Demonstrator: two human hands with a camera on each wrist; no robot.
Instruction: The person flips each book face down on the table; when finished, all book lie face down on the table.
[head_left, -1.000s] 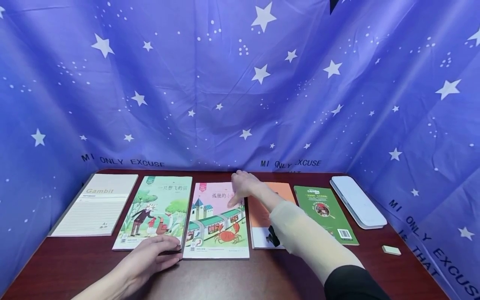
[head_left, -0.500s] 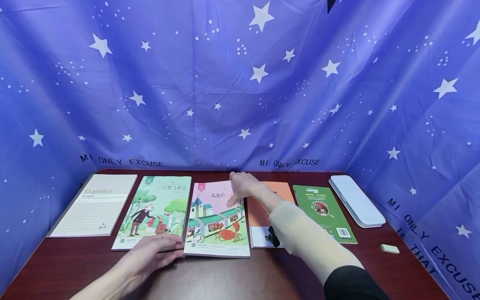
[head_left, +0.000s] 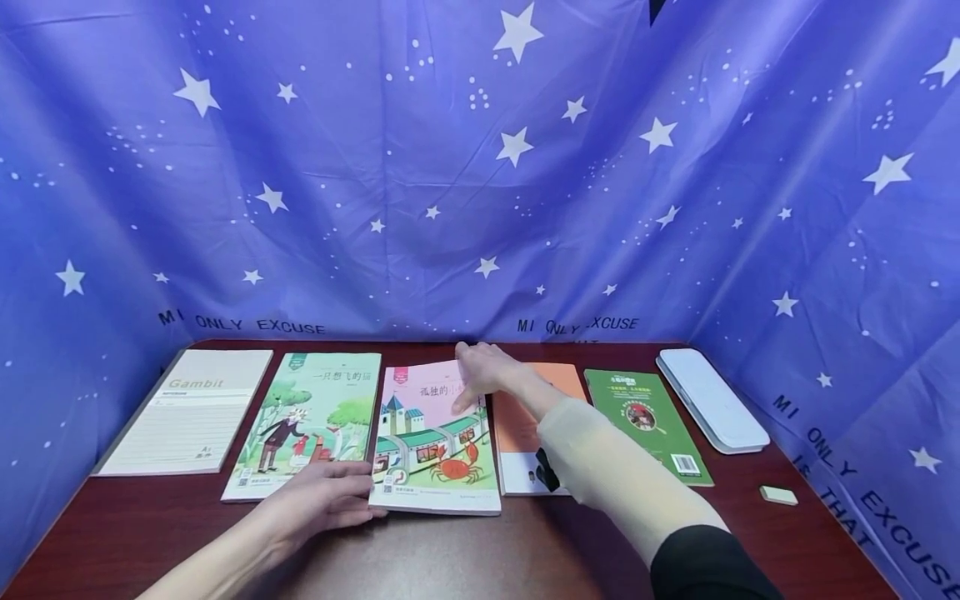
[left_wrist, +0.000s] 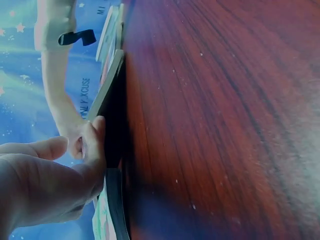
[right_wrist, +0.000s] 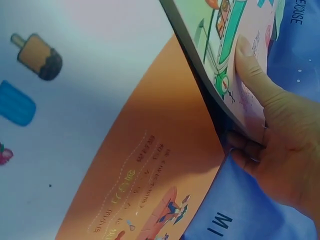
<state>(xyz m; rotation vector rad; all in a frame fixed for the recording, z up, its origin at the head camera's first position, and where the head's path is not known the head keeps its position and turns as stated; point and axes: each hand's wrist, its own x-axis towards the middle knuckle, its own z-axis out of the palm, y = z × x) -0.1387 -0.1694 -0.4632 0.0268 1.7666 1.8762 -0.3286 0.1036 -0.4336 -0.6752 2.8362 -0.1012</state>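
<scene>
A picture book with a red crab, a train and a pink sky [head_left: 438, 483] lies in the middle of a row of books. At its far right corner, my right hand [head_left: 483, 371] grips it; in the right wrist view, the thumb lies on the cover [right_wrist: 247, 95] and the other fingers curl beneath the edge. My left hand [head_left: 322, 500] reaches to the book's near left corner, fingertips at the underside. The left wrist view shows the book's edge [left_wrist: 107, 85] slanting up off the table, above the left hand's extended index finger. The left thumb stands apart.
To the left lie a green picture book [head_left: 300, 442] and a cream Gambit notebook [head_left: 187, 417]. On the right are an orange and white book [head_left: 517, 475], a green book with a barcode [head_left: 645, 408], a white case [head_left: 712, 400] and an eraser [head_left: 778, 496]. A starry blue curtain [head_left: 420, 167] hangs behind.
My left hand has edged right, its fingers now farther beneath the crab book's corner. The book has tilted slightly, its near left part rising. My right hand keeps its grip.
</scene>
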